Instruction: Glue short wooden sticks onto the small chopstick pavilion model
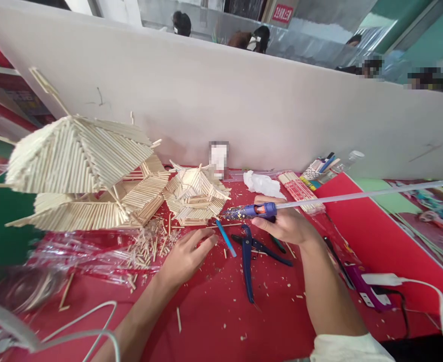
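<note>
So the right hand (287, 226) was wrapped tight around a blue hot-glue gun (257, 210) with a long clear glue rod (357, 196) sticking out the back. The nozzle was right up against the small pale wooden-stick pagoda model (196, 196), which sat mid-table by the white partition wall (244, 100). The left hand (185, 256) lay flat on the red tabletop (221, 311) just in front of it, fingers loosely spread and holding nothing.

Progress-wise I'd say it was well along. The small model had its tiers and roof up, and the big stick-built pagoda (81, 171) beside it had full roofs. A few ends poked out though, so some gluing and trimming probably remained.

Short stick offcuts (149, 246) littered the table, and blue-handled cutters (248, 256) lay near the right hand. Other people sat beyond the partition.
</note>
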### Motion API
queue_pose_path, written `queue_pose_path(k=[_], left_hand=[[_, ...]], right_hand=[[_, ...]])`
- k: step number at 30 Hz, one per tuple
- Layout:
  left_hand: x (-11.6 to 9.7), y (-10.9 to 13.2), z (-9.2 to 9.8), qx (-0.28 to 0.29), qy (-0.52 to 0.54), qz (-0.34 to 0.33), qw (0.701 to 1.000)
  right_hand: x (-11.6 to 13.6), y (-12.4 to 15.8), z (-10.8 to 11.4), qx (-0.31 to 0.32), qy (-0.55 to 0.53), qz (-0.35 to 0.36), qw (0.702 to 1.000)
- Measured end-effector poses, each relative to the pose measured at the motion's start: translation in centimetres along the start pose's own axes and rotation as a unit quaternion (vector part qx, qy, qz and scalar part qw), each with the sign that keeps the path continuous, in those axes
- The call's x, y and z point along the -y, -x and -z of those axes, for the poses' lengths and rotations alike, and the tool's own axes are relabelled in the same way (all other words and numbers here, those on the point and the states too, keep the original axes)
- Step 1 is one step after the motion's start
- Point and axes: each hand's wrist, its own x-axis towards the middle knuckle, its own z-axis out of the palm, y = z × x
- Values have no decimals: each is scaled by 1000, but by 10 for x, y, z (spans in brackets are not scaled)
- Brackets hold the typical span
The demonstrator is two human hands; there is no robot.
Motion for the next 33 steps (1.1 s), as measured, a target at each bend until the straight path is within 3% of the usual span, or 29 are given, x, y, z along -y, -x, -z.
queue_pose_path(k=[8, 21, 27, 33], left_hand=[[2, 0, 0, 2, -5, -5, 1000], [3, 0, -1, 0, -38, -15, 999], [1, -2, -1, -22, -33, -17, 999], [1, -4, -5, -98, 5, 19, 995]], right_hand=[[21, -7, 12, -5, 82, 17, 996], [22, -8, 6, -19, 128, 19, 991], [22, -5, 9, -17, 110, -7, 994], [23, -1, 15, -2, 88, -16, 996]])
